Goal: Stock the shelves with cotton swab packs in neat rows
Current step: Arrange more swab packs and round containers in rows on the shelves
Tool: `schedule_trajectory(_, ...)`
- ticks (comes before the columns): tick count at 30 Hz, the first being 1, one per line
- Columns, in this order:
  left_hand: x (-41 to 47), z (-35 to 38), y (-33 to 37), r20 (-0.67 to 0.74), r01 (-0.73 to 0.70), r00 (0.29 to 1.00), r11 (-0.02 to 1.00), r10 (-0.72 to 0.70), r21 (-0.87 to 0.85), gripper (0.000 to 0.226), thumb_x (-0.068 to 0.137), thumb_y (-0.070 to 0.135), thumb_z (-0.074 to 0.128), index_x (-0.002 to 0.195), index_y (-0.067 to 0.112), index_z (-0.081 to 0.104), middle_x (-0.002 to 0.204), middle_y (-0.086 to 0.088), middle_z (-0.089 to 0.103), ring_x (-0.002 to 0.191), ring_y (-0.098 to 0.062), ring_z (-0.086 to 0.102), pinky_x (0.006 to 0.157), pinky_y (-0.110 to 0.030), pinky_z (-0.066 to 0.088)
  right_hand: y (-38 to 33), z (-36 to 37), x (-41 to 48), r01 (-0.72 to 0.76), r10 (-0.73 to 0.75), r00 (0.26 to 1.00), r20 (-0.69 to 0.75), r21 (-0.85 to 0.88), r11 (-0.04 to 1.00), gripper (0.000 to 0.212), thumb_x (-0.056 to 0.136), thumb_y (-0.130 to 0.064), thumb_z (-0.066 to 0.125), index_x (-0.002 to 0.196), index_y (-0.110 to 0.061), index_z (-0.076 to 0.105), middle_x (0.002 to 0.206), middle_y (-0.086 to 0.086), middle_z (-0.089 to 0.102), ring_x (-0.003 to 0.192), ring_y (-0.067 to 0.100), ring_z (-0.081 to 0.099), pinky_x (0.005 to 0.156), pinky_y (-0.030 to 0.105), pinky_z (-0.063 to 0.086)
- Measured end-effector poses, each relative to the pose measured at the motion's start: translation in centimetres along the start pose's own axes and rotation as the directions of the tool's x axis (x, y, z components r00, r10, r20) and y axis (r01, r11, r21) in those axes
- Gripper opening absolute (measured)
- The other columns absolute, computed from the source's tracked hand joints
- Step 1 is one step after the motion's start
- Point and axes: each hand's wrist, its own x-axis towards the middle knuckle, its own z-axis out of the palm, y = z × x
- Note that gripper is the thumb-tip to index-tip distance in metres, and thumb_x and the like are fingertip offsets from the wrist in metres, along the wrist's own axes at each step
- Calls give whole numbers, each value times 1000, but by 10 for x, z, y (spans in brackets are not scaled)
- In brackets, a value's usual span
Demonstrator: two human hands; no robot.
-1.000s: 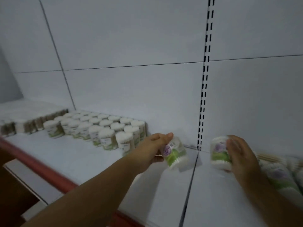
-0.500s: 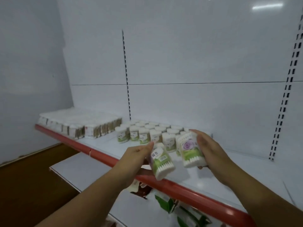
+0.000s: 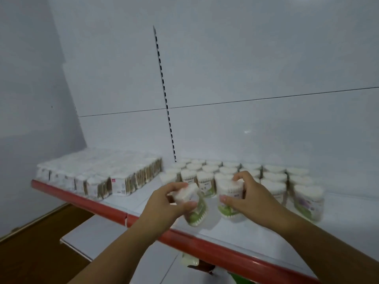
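Cotton swab packs, two, round, green-labelled: one (image 3: 193, 210) tilted in the left hand (image 3: 164, 206), one (image 3: 229, 199) near upright in the right hand (image 3: 253, 198), fingers of each curled round its pack. Half a second ago both were carried short of the standing block (image 3: 225, 173); now both are held at its front row, above the shelf (image 3: 133, 203). Judgement: set-down imminent, front row extending.

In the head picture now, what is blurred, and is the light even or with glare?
Head view: dim, even, bluish light, no strong glare; the left hand and right hand each grip a pack, and the left pack and right pack are smeared by motion blur, labels unreadable; the flat packs at far left look soft.
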Motion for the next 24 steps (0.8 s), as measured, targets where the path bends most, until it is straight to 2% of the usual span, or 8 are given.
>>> schedule_trajectory(2, 23, -14, -3, -69, -82, 993, 970, 100, 230, 50, 67, 31, 86, 113, 31, 66, 111, 16, 62, 98, -6, 63, 81, -22, 53, 2, 16, 19, 12, -14, 1000, -14, -95, 995, 44, 70, -54, 73, 98, -42, 41, 93, -11, 61, 68, 3, 62, 56, 20, 51)
schedule_trajectory(5, 50, -33, -11, -31, -200, 968, 839, 249, 506, 56, 67, 48, 81, 119, 35, 65, 113, 36, 49, 101, 9, 49, 87, -14, 39, 1, 36, 41, 20, -24, 1000, -21, -179, 984, 46, 73, -50, 72, 108, -40, 43, 108, -13, 50, 82, 3, 57, 68, 24, 50)
schedule_trajectory(8, 72, -36, -23, 77, -352, 893, 582, 443, 733, 57, 67, 54, 79, 117, 28, 69, 117, 23, 60, 109, -1, 48, 93, -19, 32, -1, 43, 55, -3, 3, 1000, -1, -257, 966, 45, 73, -51, 73, 110, -38, 50, 105, -17, 54, 89, 4, 56, 77, 27, 50)
schedule_trajectory(10, 86, -31, -30, 177, -462, 797, 395, 577, 794, 52, 59, 49, 86, 101, 20, 76, 104, 11, 72, 96, -16, 63, 84, -29, 45, 0, 44, 59, -7, -1, 1000, -30, -258, 966, 40, 72, -48, 76, 104, -35, 54, 97, -16, 58, 86, 4, 56, 75, 22, 47)
schedule_trajectory(12, 99, -26, -36, 250, -517, 751, 309, 611, 798, 51, 51, 49, 90, 90, 18, 79, 92, 8, 75, 84, -21, 68, 71, -36, 52, 0, 47, 60, 14, -35, 997, -64, -300, 954, 40, 71, -47, 77, 103, -33, 55, 96, -16, 57, 83, 2, 53, 71, 16, 39)
schedule_trajectory(19, 146, -42, -66, 430, -654, 686, 237, 587, 719, 55, 50, 57, 86, 90, 20, 78, 95, 5, 75, 91, -20, 69, 84, -29, 47, -13, 71, 55, -21, -55, 987, -149, -467, 884, 41, 69, -64, 66, 98, -47, 43, 108, -29, 36, 88, -3, 54, 77, 19, 49)
schedule_trajectory(22, 158, -44, -73, 511, -690, 704, 305, 492, 657, 60, 65, 57, 78, 114, 22, 70, 127, 2, 64, 120, -19, 59, 103, -31, 40, -16, 85, 60, -63, -44, 984, -172, -568, 820, 39, 73, -62, 64, 100, -45, 41, 107, -26, 36, 88, -1, 53, 75, 18, 45)
schedule_trajectory(24, 164, -44, -79, 515, -666, 741, 381, 430, 641, 68, 81, 60, 60, 139, 26, 48, 150, 6, 41, 138, -15, 37, 111, -25, 26, -18, 93, 64, -67, -78, 977, -198, -637, 768, 39, 74, -58, 68, 101, -39, 48, 105, -23, 43, 82, 2, 53, 69, 22, 45)
